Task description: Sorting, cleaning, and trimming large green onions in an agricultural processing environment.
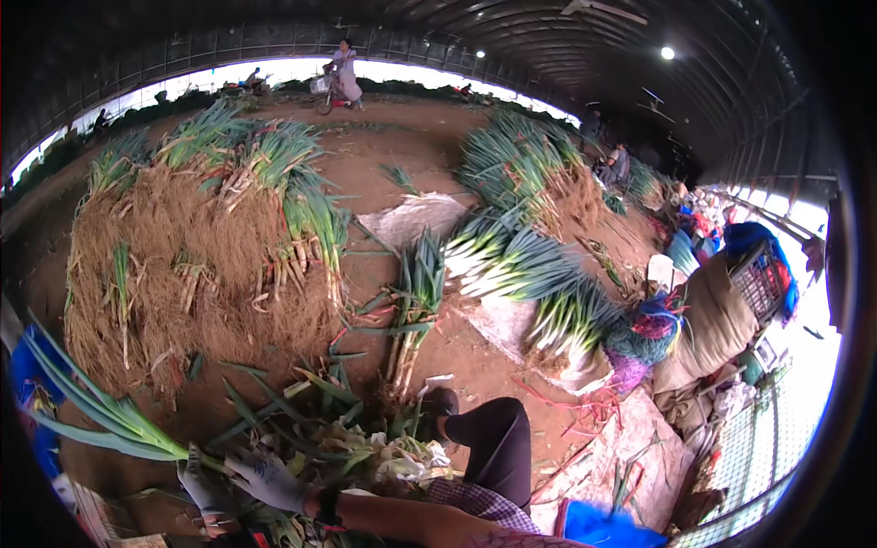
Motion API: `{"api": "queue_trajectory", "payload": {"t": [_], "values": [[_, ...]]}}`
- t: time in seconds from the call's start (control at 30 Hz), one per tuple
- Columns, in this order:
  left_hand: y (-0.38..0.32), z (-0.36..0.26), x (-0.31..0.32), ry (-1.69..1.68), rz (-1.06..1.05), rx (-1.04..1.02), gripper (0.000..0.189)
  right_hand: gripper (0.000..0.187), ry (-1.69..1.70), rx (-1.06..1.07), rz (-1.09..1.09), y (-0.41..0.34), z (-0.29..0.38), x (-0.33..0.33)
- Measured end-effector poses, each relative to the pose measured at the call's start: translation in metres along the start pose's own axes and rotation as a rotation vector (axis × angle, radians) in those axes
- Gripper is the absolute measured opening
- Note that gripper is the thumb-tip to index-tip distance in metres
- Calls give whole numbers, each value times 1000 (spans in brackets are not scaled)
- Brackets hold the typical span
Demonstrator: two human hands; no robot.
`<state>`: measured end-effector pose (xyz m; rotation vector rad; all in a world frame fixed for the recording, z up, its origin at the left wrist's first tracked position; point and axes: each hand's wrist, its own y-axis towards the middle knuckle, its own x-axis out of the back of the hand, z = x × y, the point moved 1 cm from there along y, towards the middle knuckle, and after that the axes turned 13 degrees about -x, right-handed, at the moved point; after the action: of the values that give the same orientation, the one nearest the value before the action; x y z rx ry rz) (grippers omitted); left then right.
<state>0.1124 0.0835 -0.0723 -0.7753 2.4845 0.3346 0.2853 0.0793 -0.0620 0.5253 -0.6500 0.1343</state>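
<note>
Both my hands wear pale work gloves at the lower left. My left hand [203,483] grips a long green onion [140,430] near the base of its leaves, which fan out to the upper left. Beside it, on the right, my right hand [270,479] holds the same stalk; the stalk's lower end is hidden by this hand. Stripped leaves and peelings [370,449] lie by my foot. A tied bundle of unpeeled green onions [414,308] lies just beyond them, roots towards me.
A large heap of rooted green onions [205,233] rises at the left. Cleaned ones with white stems [507,264] lie on sacking at centre right. Crates and a stuffed sack [709,315] stand right. A person [346,72] is beside a bicycle in the background.
</note>
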Motion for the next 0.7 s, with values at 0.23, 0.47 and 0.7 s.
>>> {"api": "queue_trajectory", "payload": {"t": [0.23, 0.47, 0.7], "values": [[25, -47, 14, 95, -161, -131, 15, 24, 983, -740, 545, 4, -8, 2], [22, -26, -11, 17, -198, -83, 24, 63, 450, -404, 526, -65, -92, 82], [8, -74, 29, -341, -35, -11, 20, 20, 513, -736, 1078, -16, 54, 44]]}}
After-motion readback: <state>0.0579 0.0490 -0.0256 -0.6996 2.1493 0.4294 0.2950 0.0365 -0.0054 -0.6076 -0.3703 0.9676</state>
